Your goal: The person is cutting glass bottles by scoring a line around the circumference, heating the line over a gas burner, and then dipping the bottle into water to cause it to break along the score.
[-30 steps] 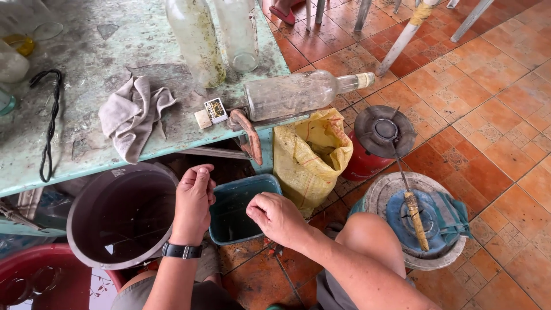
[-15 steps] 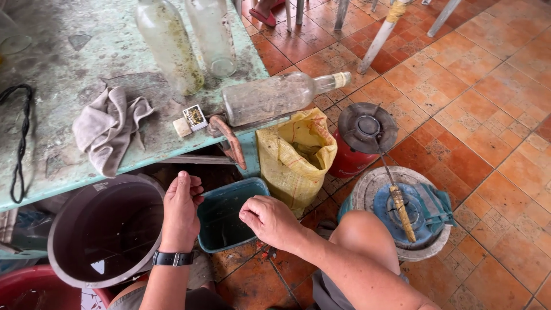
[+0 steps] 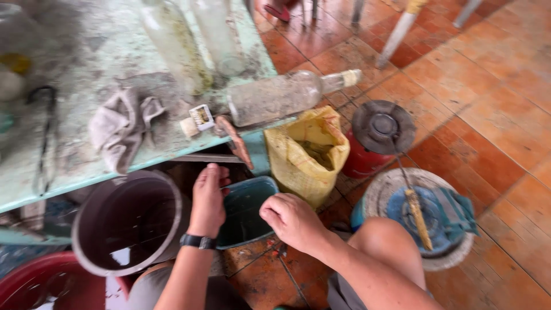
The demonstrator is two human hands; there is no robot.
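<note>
From my seat behind the head camera, what counts is the small teal rectangular plastic tub (image 3: 244, 209) on the floor, tucked under the edge of the worn pale-green desk (image 3: 69, 178). It sits between my two hands. My left hand (image 3: 208, 201) is at the tub's left rim, fingers (image 3: 213, 172) curled narrow and pointing up toward the desk edge; they seem to pinch something thin, perhaps a wire, but the blur keeps me from being sure. My right hand (image 3: 293, 221) hangs at the tub's right front corner, loosely fisted, knuckles up; I cannot tell whether it holds anything. Both hands are about equally close to the tub, the left touching or nearly touching its rim. The tub's long side runs roughly left to right between them, its open mouth facing up.

Just left of the tub stands a big dull-brown round plastic bucket (image 3: 123, 227) with a little liquid at the bottom. To the right, a yellow woven sack (image 3: 307, 152) stands open, and beyond it a red canister with a dark round lid (image 3: 379, 135). On the desk above lie a grey crumpled rag (image 3: 120, 129) and a dusty clear glass bottle on its side (image 3: 281, 97).
</note>
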